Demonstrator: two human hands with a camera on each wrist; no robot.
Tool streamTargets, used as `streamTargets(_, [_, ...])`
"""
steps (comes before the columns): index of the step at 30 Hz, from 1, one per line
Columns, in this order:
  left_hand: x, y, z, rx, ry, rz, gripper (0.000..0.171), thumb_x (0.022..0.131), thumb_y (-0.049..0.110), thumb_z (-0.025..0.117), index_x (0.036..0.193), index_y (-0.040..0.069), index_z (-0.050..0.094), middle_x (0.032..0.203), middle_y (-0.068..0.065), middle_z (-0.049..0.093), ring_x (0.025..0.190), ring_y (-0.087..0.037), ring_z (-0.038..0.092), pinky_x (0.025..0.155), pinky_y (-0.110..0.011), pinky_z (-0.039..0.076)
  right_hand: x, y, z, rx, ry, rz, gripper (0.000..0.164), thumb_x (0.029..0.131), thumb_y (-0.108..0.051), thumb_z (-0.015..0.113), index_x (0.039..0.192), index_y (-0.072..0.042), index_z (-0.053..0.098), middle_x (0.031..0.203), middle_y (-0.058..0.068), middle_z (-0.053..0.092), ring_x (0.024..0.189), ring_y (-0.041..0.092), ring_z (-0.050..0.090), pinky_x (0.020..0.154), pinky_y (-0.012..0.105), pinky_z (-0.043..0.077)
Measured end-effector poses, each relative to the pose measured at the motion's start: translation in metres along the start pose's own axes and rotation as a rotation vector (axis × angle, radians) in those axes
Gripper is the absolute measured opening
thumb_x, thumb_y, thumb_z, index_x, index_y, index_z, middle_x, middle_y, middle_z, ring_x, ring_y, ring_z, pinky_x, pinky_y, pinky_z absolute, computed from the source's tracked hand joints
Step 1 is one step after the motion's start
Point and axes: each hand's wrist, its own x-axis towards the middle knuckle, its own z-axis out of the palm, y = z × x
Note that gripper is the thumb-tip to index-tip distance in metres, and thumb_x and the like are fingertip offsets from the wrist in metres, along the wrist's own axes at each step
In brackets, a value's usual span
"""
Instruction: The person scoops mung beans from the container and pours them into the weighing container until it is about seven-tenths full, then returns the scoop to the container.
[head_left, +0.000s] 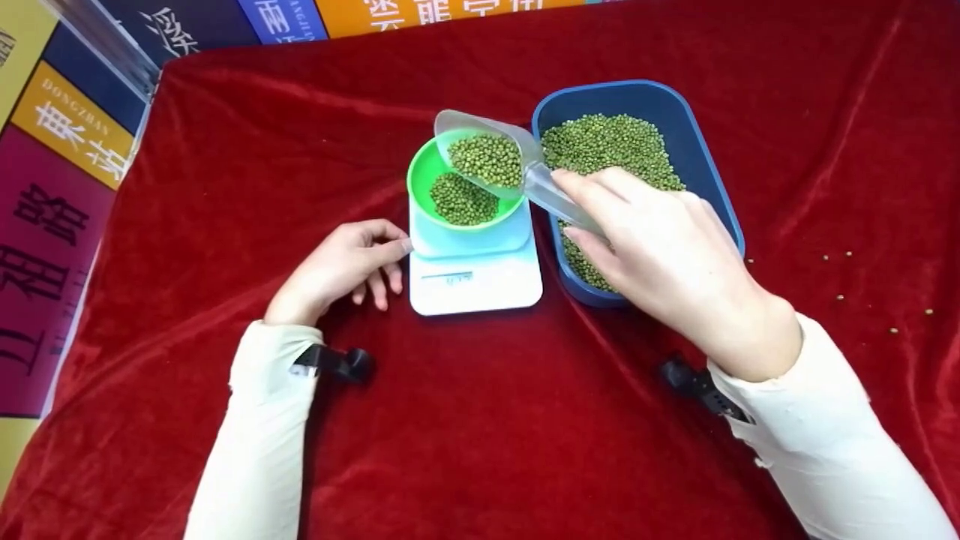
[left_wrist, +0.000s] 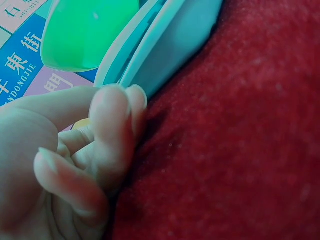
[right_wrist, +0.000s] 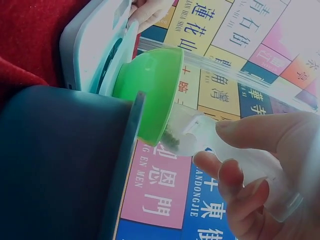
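Right hand (head_left: pixel 667 251) grips the scoop (head_left: pixel 537 178) of beans (head_left: pixel 487 159) over the bowl (head_left: pixel 422 184); left hand (head_left: pixel 346 262), loosely curved, touches the scale (head_left: pixel 480 289) under the bowl. Filling appears underway, likely calling for gradual tilting next.

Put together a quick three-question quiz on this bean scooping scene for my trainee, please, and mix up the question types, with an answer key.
1. Which hand holds the clear scoop?
2. True or false: the green bowl is empty.
3. Where is the left hand? A) over the green bowl; B) beside the scale; C) on the clear scoop.

Key:
1. The right hand.
2. False; green beans lie in it.
3. B.
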Motion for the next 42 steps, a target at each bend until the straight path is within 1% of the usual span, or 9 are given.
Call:
streamTargets(5, [0.000,0.001,0.000,0.004,0.002,-0.001,0.031,0.090,0.042,0.055,0.104,0.015,0.057,0.074,-0.017,0.064,0.050,-0.027,0.063,0.033,-0.024,0.038,0.000,-0.001,-0.002,-0.015,-0.003,-0.001,0.044,0.086,-0.018,0.062,0.129,-0.017,0.052,0.109,0.005,0.063,0.077,0.027,0.065,0.053,0.045,0.048])
streamTargets(15, [0.000,0.001,-0.001,0.010,0.000,-0.012,0.031,0.090,0.043,0.055,0.104,0.016,0.057,0.074,-0.016,0.064,0.052,-0.028,0.063,0.034,-0.024,0.038,-0.002,-0.001,-0.002,-0.042,-0.002,-0.012,0.044,0.086,-0.017,0.063,0.129,-0.020,0.053,0.110,0.002,0.062,0.079,0.024,0.065,0.054,0.043,0.050])
streamTargets(24, [0.000,0.001,0.000,0.007,0.002,-0.008,0.030,0.090,0.042,0.055,0.104,0.015,0.057,0.074,-0.017,0.064,0.051,-0.028,0.063,0.034,-0.024,0.038,-0.002,-0.001,-0.001,-0.066,0.009,-0.023,0.044,0.087,-0.020,0.061,0.129,-0.026,0.052,0.109,-0.001,0.061,0.074,0.020,0.064,0.049,0.038,0.048])
streamTargets(28, [0.000,0.001,0.000,0.011,0.002,-0.011,0.031,0.090,0.043,0.055,0.104,0.015,0.057,0.074,-0.017,0.064,0.051,-0.028,0.063,0.034,-0.024,0.039,0.000,-0.004,-0.004,-0.075,0.010,-0.025,0.043,0.087,-0.019,0.062,0.128,-0.025,0.053,0.109,-0.002,0.062,0.075,0.020,0.064,0.049,0.038,0.048])
streamTargets(33, [0.000,0.001,0.000,0.010,0.003,-0.012,0.031,0.090,0.043,0.055,0.104,0.015,0.057,0.074,-0.017,0.064,0.051,-0.028,0.063,0.034,-0.024,0.039,0.001,-0.009,-0.008,-0.095,0.032,-0.018,0.041,0.086,-0.017,0.062,0.126,-0.024,0.055,0.108,-0.002,0.062,0.075,0.021,0.065,0.047,0.039,0.047])
streamTargets(42, [0.000,0.001,-0.001,0.002,-0.001,0.003,0.032,0.090,0.043,0.055,0.105,0.015,0.057,0.074,-0.017,0.064,0.051,-0.028,0.063,0.033,-0.024,0.039,0.002,-0.012,-0.009,-0.101,0.042,-0.032,0.040,0.086,-0.015,0.063,0.124,-0.023,0.056,0.106,-0.002,0.062,0.074,0.020,0.065,0.047,0.038,0.048])
